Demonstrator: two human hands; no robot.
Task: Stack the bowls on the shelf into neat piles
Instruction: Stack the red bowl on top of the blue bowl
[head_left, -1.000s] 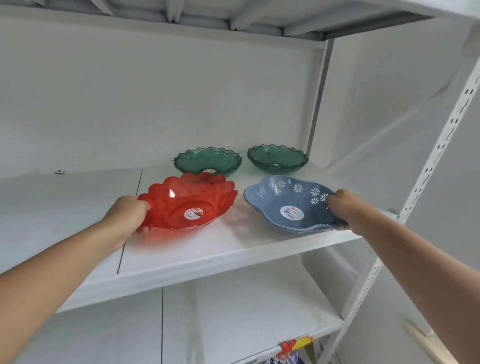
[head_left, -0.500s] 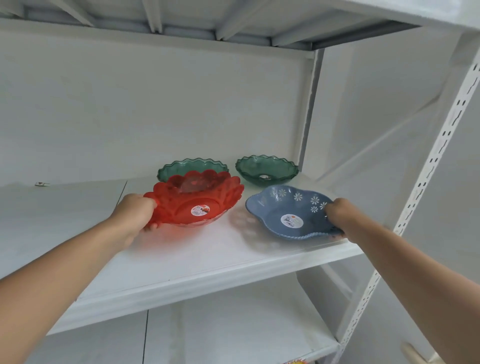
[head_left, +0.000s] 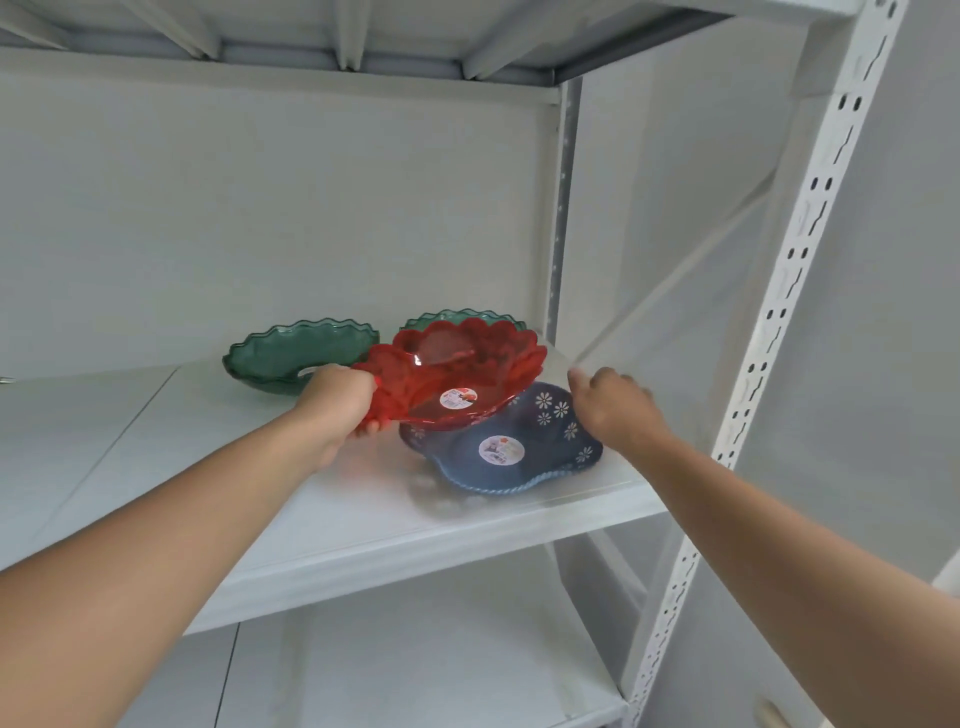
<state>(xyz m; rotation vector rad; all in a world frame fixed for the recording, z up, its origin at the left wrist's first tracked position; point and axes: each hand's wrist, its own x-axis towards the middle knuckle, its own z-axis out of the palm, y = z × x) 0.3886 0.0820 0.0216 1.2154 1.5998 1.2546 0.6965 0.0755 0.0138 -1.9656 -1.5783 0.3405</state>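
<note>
The left hand (head_left: 340, 400) is closed on the near-left rim of the red bowl (head_left: 457, 376), fingers curled under the scalloped edge and thumb side on top, and it holds the bowl lifted and tilted off the shelf (head_left: 363, 525) so that its right half hangs over the blue bowl (head_left: 501, 447). That tilt looks deliberate — a one-handed grip at the rim leaves the far side free to be lowered first into the dish below. The blue bowl, with white flowers on its inside and a round sticker at its centre, sits on the shelf near the front edge, toward the right upright (head_left: 795, 270). The right hand (head_left: 615, 408) is over that bowl's right rim with fingers loosely bent and somewhat blurred; whether it touches the rim I cannot tell, but it grips nothing and seems placed to steady the blue bowl or to guide the red one down. Two green bowls stand at the back: the left green bowl (head_left: 291, 356) is in plain sight just behind the left hand, while the right green bowl (head_left: 457, 317) shows only as a wavy edge behind the raised red one. Judging by this, the first pile is being formed — red nesting into blue — with the green pair not yet stacked. The shapes differ, so the red bowl may sit unevenly unless centred.
</note>
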